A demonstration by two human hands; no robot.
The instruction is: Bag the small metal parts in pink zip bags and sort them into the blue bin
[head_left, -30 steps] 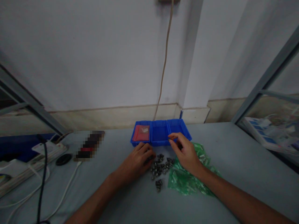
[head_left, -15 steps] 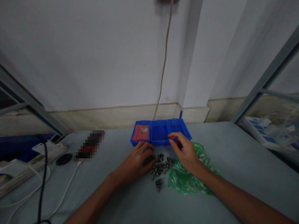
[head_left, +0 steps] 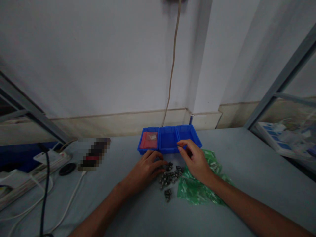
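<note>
Several small dark metal fittings [head_left: 168,177] lie in a loose pile on the table, with a smaller cluster [head_left: 167,195] just in front. At the pile's left edge is my left hand [head_left: 147,167], its thumb and forefinger apart beside the pieces. My right hand [head_left: 194,160] hovers at the front of the blue trays, thumb and forefinger brought together; whatever sits between the tips is too small to name. Beneath my right wrist spreads a crumpled green plastic bag [head_left: 191,191].
Three joined blue trays [head_left: 168,151] stand behind the pile; the left one holds a red packet [head_left: 149,142]. A pixelated dark object [head_left: 95,154], a black ring-shaped item [head_left: 67,169] and a power strip [head_left: 61,159] with cables lie left. A white-and-blue container [head_left: 274,138] sits far right.
My left forefinger has stretched out over the pile's edge, opening away from the thumb. My right hand has barely moved. The view has shifted slightly.
</note>
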